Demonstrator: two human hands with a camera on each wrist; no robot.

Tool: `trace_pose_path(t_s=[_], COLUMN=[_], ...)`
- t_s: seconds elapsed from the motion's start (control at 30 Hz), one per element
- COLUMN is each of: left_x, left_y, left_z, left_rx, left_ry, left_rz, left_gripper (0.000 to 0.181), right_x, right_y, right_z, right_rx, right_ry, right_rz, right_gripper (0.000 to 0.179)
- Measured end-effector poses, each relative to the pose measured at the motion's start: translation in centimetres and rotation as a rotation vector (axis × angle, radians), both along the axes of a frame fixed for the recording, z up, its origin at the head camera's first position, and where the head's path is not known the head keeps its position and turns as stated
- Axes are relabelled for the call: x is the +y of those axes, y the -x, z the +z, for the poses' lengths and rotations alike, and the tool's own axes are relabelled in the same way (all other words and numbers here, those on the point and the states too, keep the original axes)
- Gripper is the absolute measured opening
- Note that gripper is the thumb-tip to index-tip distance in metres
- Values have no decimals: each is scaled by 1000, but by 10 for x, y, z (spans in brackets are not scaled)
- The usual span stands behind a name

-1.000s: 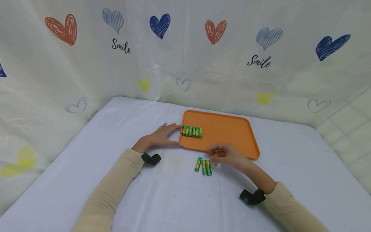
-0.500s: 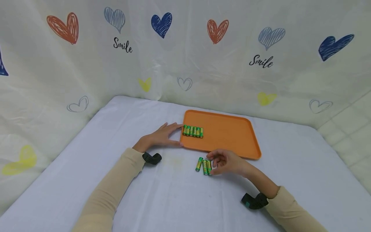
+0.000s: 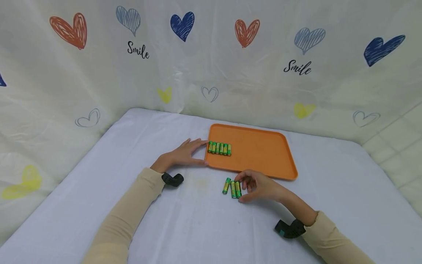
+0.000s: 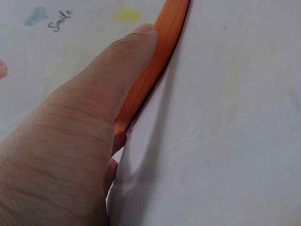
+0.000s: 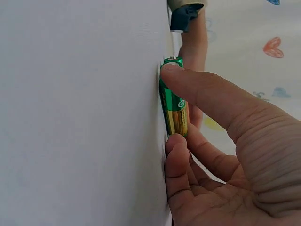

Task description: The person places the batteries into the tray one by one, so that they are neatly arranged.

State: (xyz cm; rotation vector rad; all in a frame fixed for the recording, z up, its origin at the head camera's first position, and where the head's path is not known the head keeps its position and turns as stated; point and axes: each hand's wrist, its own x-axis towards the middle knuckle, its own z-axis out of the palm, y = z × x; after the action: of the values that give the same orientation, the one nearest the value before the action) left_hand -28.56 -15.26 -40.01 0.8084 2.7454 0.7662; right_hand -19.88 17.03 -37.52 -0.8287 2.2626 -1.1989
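In the head view, my left hand [image 3: 182,154] lies at the left end of an orange tray [image 3: 257,148], thumb and forefinger spread wide along its rim. The left wrist view shows the left thumb [image 4: 134,44] against the tray's outer wall. Just in front of the tray, my right hand [image 3: 263,187] pinches a green-and-gold battery [image 5: 175,110] lengthwise, thumb on its near end and fingers at its far end. That battery lies close to the cloth. Directly left of it is a second battery [image 3: 233,189], and a third battery [image 3: 226,186] lies slanted, slightly apart.
Several matching batteries [image 3: 219,148] stand side by side in a row along the tray's left end. White cloth [image 3: 197,223] covers the table. Behind rises a pale curtain [image 3: 211,66] printed with hearts and "Smile". Each wrist wears a black device [image 3: 290,229].
My right hand has come down and toward me from the tray's front edge to the rightmost loose battery, its thumb and fingers settling at the ends. The left hand has stayed put.
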Motion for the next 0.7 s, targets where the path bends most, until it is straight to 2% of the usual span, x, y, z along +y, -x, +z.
trace_pose_path(t_s=[0.33, 0.53, 0.7], left_x=[-1, 0, 0], left_y=[-1, -1, -1], left_z=[5, 4, 2], left_rx=[-13, -17, -12], left_ry=[-6, -4, -3], left_rz=[0, 5, 5], left_gripper=[94, 93, 93], right_x=[3, 3, 3], right_y=[4, 6, 7], right_z=[-2, -3, -2], right_rx=[20, 0, 16], right_ry=[11, 51, 61], right_rz=[-9, -50, -72], right_gripper=[51, 52, 52])
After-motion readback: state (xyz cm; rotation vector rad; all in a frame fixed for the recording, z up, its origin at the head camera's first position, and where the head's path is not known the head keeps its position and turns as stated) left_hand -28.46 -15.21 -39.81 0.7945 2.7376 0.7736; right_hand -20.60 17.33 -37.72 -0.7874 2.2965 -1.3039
